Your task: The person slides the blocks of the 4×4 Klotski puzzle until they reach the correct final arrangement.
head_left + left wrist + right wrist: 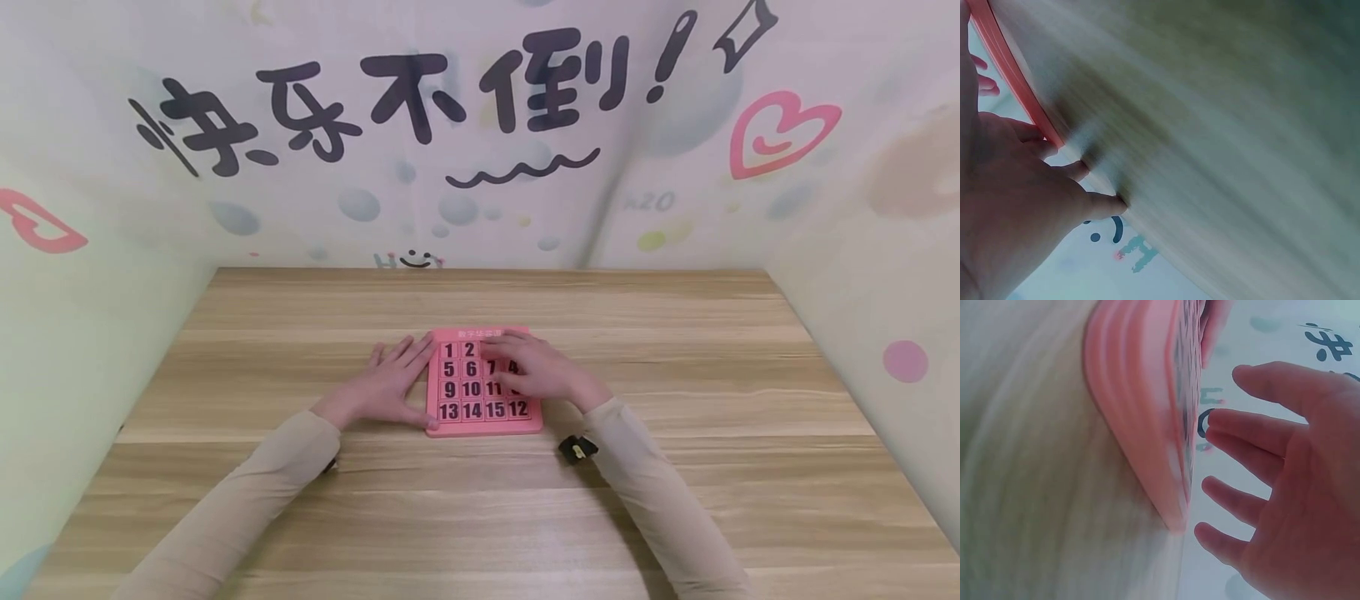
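A pink sliding number puzzle [483,428] lies flat on the wooden table, its tiles bearing black numbers. The bottom row reads 13, 14, 15, 12; tiles 1 and 2 show at the top left. Spread along its left side, my left hand [386,390] touches the frame with thumb and fingers; in the left wrist view some fingertips reach down to the table. Over the upper right tiles is my right hand [542,372], covering part of them. The right wrist view shows its fingers [1247,434] relaxed and apart, close over the puzzle face, holding nothing.
The wooden table [480,517] stretches out around the puzzle. A printed white wall [480,200] rises behind it, with side walls left and right. A small black object [577,449] sits by the right sleeve cuff.
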Action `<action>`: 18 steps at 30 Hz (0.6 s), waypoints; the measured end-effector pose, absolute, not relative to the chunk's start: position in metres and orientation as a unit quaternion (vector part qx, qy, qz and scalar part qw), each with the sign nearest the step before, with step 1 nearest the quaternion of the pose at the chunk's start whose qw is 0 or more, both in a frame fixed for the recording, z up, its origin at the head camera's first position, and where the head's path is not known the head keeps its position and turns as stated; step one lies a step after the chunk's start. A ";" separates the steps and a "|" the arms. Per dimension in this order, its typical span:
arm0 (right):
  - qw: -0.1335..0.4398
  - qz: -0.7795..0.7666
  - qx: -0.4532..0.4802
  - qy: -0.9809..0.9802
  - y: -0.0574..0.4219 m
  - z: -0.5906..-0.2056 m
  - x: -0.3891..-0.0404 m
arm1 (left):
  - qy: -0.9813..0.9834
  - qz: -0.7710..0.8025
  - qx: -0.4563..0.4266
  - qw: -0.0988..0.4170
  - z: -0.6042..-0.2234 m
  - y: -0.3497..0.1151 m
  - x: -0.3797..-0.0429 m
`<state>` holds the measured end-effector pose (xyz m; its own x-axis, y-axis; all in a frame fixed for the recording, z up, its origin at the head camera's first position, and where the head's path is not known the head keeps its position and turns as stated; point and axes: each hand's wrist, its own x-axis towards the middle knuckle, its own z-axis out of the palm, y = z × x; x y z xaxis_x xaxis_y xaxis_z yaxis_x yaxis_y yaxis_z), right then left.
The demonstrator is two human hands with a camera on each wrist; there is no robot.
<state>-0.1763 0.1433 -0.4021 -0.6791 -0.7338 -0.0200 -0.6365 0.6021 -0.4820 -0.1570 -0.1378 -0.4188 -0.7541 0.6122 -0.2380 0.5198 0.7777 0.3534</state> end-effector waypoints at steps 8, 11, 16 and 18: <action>0.116 -0.226 -0.362 0.897 0.151 -0.403 -0.176 | 0.927 0.135 0.304 0.173 -0.418 -0.138 -0.157; 0.120 -0.233 -0.355 0.897 0.156 -0.404 -0.176 | 0.927 0.133 0.305 0.172 -0.418 -0.138 -0.157; 0.120 -0.237 -0.350 0.898 0.164 -0.406 -0.177 | 0.928 0.131 0.303 0.174 -0.418 -0.138 -0.157; 0.115 -0.232 -0.352 0.900 0.167 -0.407 -0.177 | 0.928 0.131 0.303 0.175 -0.419 -0.139 -0.157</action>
